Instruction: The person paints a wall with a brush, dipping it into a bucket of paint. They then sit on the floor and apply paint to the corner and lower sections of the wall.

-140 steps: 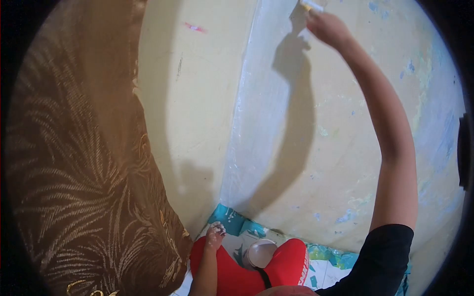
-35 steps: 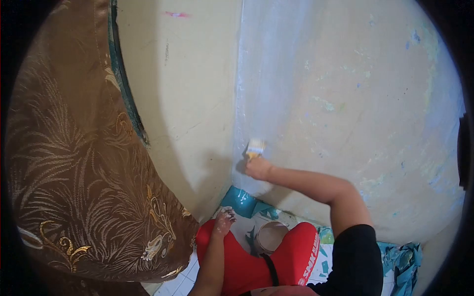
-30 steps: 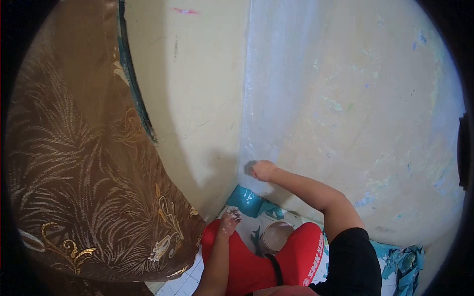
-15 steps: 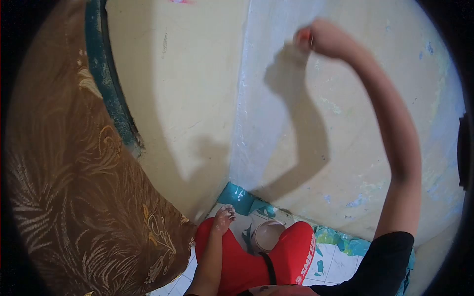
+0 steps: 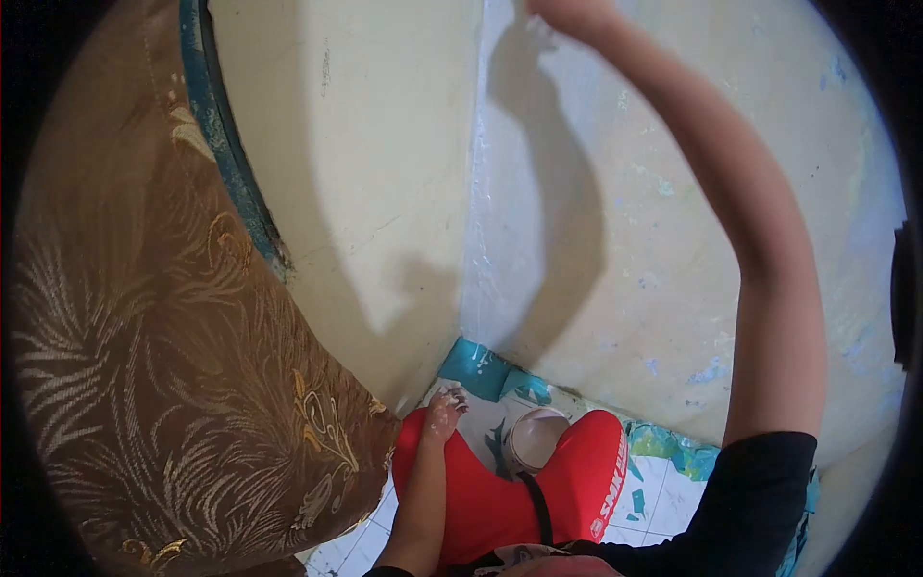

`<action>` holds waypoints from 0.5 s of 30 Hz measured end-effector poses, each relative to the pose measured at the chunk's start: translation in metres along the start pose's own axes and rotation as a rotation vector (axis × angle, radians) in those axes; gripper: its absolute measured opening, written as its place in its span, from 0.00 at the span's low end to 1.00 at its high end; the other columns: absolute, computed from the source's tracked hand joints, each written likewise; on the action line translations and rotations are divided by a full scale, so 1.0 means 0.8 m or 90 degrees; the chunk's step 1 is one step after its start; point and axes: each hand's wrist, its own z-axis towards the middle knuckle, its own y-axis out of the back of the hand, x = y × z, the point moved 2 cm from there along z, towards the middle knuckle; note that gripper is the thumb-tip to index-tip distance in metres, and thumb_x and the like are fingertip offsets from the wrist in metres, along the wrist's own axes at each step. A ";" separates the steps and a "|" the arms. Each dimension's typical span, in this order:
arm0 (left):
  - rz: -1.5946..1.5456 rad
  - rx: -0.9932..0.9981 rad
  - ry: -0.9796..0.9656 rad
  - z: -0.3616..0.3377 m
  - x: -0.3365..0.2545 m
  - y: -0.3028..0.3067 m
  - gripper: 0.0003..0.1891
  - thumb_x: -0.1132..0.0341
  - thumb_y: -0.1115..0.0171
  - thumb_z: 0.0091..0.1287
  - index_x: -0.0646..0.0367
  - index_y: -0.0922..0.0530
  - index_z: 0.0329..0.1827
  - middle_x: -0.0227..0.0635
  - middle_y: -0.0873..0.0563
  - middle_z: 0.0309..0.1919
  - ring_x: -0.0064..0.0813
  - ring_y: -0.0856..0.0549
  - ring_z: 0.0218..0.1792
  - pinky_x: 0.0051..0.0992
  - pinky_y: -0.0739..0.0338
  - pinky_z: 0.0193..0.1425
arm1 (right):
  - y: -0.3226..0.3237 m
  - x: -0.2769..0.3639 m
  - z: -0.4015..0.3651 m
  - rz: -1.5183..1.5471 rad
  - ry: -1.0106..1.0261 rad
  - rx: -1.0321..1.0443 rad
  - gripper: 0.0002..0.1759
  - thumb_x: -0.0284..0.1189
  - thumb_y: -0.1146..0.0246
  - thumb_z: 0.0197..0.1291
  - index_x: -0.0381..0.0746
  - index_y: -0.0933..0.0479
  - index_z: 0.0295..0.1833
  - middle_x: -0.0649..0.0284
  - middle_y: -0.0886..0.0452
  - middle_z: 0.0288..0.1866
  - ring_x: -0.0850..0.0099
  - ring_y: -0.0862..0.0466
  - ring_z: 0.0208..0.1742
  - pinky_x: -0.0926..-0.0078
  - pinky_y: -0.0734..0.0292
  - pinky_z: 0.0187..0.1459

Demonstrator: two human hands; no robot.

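Note:
My right hand [image 5: 574,13] is raised to the top edge of the view, close to the right-hand wall [image 5: 673,240]. It grips what looks like a paintbrush, mostly hidden or blurred, with a pale tip below the fingers. A whiter, wet-looking band [image 5: 495,192] runs down that wall beside the corner. My left hand [image 5: 445,413], smeared with white, rests at my left knee with its fingers loosely bent and apart, seemingly holding nothing. Between my knees stands a round pale bucket [image 5: 535,440]; its contents are hard to make out.
A brown patterned curtain [image 5: 192,385] hangs on the left, beside a chipped green frame [image 5: 231,144]. Green sheeting [image 5: 478,367] lies along the wall's foot. White floor tiles [image 5: 663,500] carry green scraps.
My right hand has moved up and left along the wall toward the corner, partly leaving the view. The camera view has shifted slightly. My left hand stays at the knee.

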 end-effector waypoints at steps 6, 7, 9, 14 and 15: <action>-0.006 0.060 -0.013 0.002 0.007 0.000 0.11 0.68 0.46 0.61 0.59 0.26 0.47 0.35 0.20 0.35 0.31 0.21 0.34 0.32 0.25 0.40 | -0.066 0.222 -0.233 0.160 0.228 0.231 0.09 0.29 0.46 0.54 0.36 0.23 0.32 0.57 0.20 0.31 0.63 0.16 0.32 0.64 0.21 0.29; -0.012 0.060 -0.015 -0.002 0.007 -0.001 0.11 0.69 0.45 0.61 0.59 0.26 0.47 0.35 0.20 0.35 0.31 0.21 0.35 0.31 0.25 0.39 | -0.075 0.256 -0.268 0.197 0.232 0.293 0.08 0.28 0.45 0.53 0.37 0.23 0.31 0.58 0.20 0.33 0.64 0.16 0.34 0.64 0.21 0.31; -0.007 0.074 -0.022 0.003 0.005 -0.004 0.11 0.69 0.45 0.61 0.59 0.26 0.46 0.35 0.20 0.35 0.31 0.21 0.35 0.30 0.25 0.39 | -0.099 0.307 -0.326 0.281 0.291 0.389 0.15 0.34 0.44 0.53 0.31 0.25 0.36 0.51 0.18 0.28 0.57 0.16 0.31 0.60 0.20 0.29; -0.053 0.071 -0.003 -0.002 0.009 -0.003 0.11 0.70 0.43 0.60 0.58 0.26 0.46 0.34 0.21 0.35 0.30 0.21 0.35 0.29 0.24 0.39 | -0.139 0.354 -0.373 0.397 0.186 0.471 0.11 0.34 0.45 0.53 0.39 0.21 0.30 0.53 0.18 0.30 0.54 0.17 0.32 0.57 0.22 0.37; -0.044 0.071 0.009 -0.002 0.007 -0.005 0.11 0.70 0.43 0.61 0.59 0.27 0.46 0.34 0.21 0.34 0.30 0.21 0.34 0.29 0.24 0.39 | -0.144 0.350 -0.370 0.436 0.114 0.505 0.12 0.36 0.45 0.53 0.40 0.21 0.30 0.52 0.19 0.29 0.53 0.18 0.32 0.57 0.22 0.38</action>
